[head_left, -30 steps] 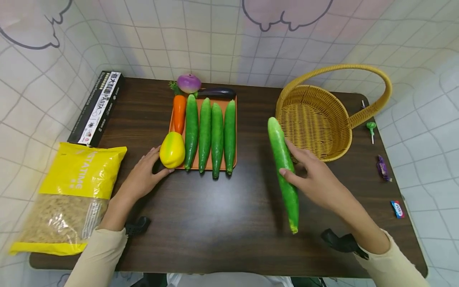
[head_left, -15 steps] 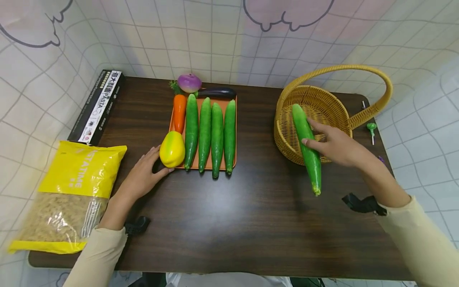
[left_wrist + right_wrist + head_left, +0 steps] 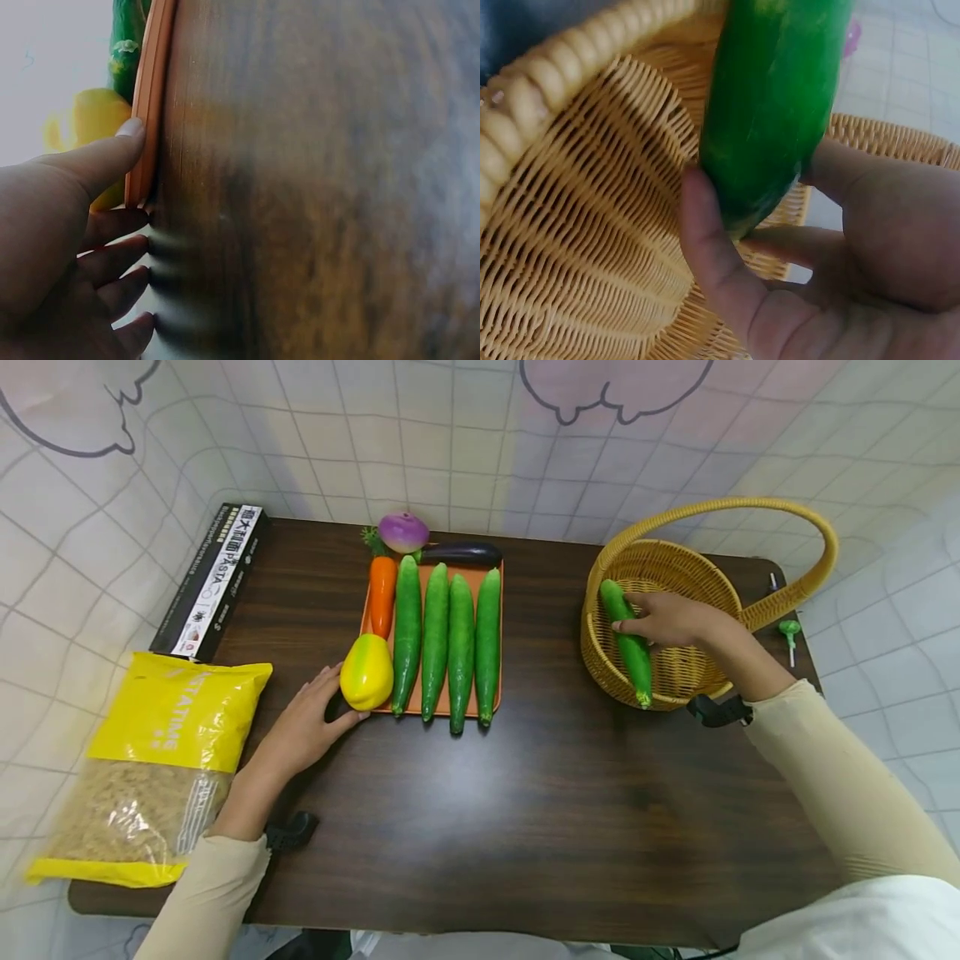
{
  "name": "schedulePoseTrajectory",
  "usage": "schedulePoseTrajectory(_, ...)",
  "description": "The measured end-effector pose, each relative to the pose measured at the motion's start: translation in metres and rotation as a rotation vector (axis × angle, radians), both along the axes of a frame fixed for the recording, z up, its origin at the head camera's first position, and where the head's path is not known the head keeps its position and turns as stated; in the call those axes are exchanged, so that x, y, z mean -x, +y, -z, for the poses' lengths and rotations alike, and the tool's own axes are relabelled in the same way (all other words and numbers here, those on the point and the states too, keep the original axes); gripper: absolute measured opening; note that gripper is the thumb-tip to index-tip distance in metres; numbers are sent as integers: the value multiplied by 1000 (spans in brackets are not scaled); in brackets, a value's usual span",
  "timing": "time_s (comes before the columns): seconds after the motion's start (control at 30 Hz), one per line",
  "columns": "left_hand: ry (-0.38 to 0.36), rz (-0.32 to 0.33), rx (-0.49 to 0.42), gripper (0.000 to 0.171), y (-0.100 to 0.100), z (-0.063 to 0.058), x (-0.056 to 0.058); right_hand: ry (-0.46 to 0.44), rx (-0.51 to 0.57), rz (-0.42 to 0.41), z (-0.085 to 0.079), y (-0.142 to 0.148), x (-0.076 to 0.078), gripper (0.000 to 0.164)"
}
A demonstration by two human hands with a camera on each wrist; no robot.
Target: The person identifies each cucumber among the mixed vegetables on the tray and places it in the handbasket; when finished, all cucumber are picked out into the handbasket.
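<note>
Two groups of fingers are seen, and each has a different state. The fingers of the right hand (image 3: 663, 617) are bent and hold one green cucumber (image 3: 637, 660) with the thumb. This cucumber is tilted inside the woven basket (image 3: 600, 667), near its left wall; whether it touches the bottom, one cannot tell. The left hand (image 3: 303, 727) has its fingers relaxed and apart, with the thumb at the rim of the orange tray (image 3: 152, 97), just beside a yellow fruit (image 3: 367, 672). On this tray, four other cucumbers (image 3: 460, 652) lie side by side, next to a carrot (image 3: 382, 597). Behind them lies a dark eggplant (image 3: 461, 554). Farther left, a yellow bag (image 3: 165, 718) and a black pasta box (image 3: 210, 581) rest on the tabletop (image 3: 465, 827).
</note>
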State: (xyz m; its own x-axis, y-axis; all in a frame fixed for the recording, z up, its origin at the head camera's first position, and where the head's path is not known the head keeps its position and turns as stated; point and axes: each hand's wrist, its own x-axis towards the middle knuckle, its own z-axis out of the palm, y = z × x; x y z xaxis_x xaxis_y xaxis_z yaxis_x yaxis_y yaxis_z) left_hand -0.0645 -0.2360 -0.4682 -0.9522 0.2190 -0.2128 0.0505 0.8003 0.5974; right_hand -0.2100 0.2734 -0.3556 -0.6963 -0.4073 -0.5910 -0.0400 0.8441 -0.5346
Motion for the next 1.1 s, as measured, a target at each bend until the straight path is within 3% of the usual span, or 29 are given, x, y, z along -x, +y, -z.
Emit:
schedulePoseTrajectory(0.17, 4, 2, 0, 83, -1, -1, 1, -38, 0, 39, 1, 2, 2, 80)
schedulePoseTrajectory(0.47, -8, -1, 10, 82, -1, -2, 2, 5, -51, 46, -2, 11, -4, 83)
schedulePoseTrajectory(0.7, -13, 2, 18, 82, 0, -3, 3, 153, -230, -26, -22, 14, -13, 88)
schedulePoseTrajectory(0.83, -7, 9, 18, 81, 0, -4, 3, 241, -266, -44, -49, 4, -32, 88)
schedulePoseTrajectory(0.97, -5, 12, 21, 80, 0, -5, 4, 304, -213, -86, -75, -18, -62, 82)
schedulePoseTrajectory(1.1, -13, 2, 29, 80, -2, -6, 3, 382, -134, -105, -80, -56, -87, 75)
